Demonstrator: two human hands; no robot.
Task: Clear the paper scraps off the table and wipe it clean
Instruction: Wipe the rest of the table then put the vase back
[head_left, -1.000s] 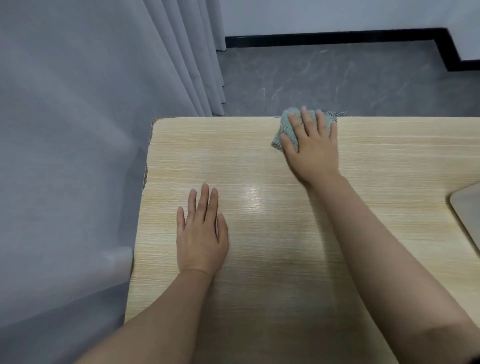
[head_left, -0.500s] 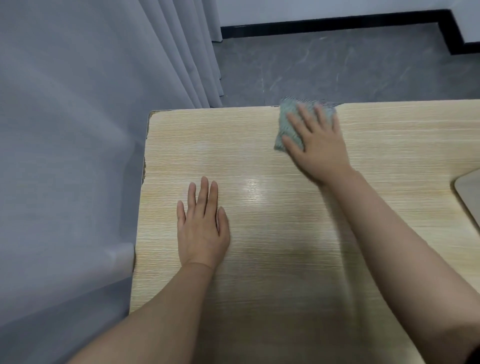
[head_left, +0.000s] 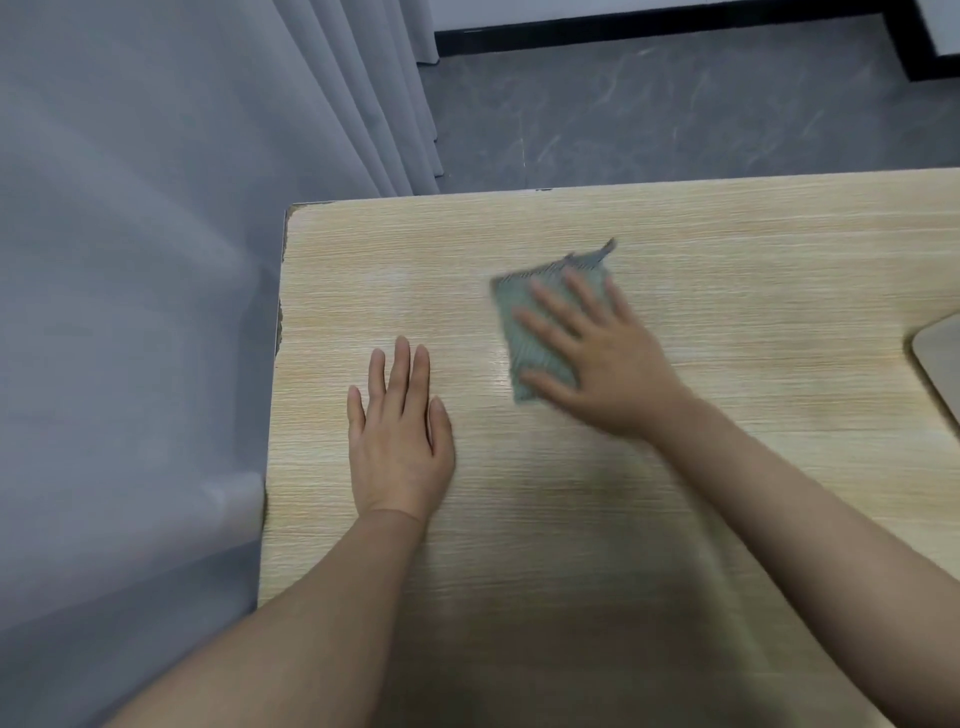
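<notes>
Pressing cloth (head_left: 524, 332) mid-table (head_left: 727, 270), right hand (head_left: 608, 364) flat, blurred.

Pale wood-grain worktop (head_left: 675, 493), near-left edge chipped; green-grey cloth (head_left: 524, 338) flat on it toward the middle, pressed under right grip (head_left: 602, 358); left grip (head_left: 397, 441) palm-down just beside; rounded corner of a pale flat object (head_left: 940, 358) at the right edge.

Looking like a plain room in a home or small office: grey curtains (head_left: 218, 218) hanging beside a light woodgrain bench (head_left: 701, 260), grey marbled floor tiles (head_left: 649, 114), black skirting (head_left: 649, 23) running along a white wall.
</notes>
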